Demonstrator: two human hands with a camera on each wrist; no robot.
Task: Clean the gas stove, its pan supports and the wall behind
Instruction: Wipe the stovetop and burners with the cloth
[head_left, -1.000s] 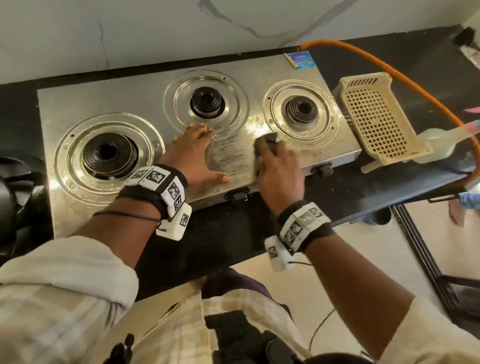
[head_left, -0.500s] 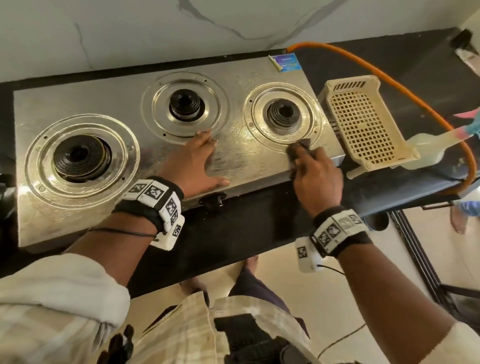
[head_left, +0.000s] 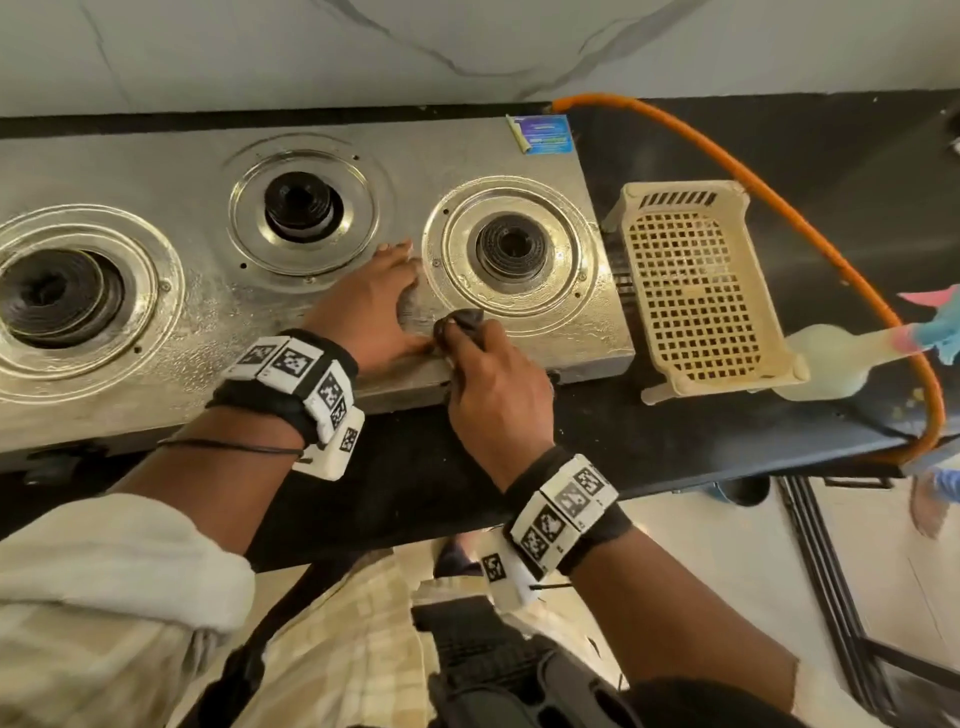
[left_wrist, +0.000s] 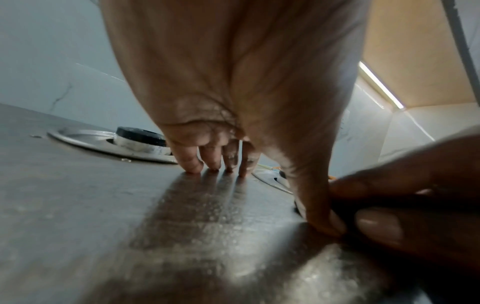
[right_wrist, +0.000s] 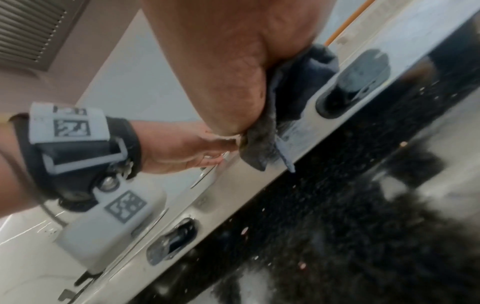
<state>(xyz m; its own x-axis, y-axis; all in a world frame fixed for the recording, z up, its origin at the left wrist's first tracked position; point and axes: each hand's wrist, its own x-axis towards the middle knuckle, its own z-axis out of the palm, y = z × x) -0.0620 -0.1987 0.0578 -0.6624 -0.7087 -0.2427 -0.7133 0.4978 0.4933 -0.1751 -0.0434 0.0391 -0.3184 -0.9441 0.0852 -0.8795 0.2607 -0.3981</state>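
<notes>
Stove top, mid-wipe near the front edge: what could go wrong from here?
1. The right hand holds the dark cloth right at the stove front edge; a loose end hangs by a control knob and might snag or turn it.
2. The left hand presses on a surface that looks wet and streaked, so it may slip.
3. A wide stroke rightward could bump the cream basket beside the stove.

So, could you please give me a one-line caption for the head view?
Right hand scrubs the gas stove with a dark cloth while the left hand braces on it.
</notes>
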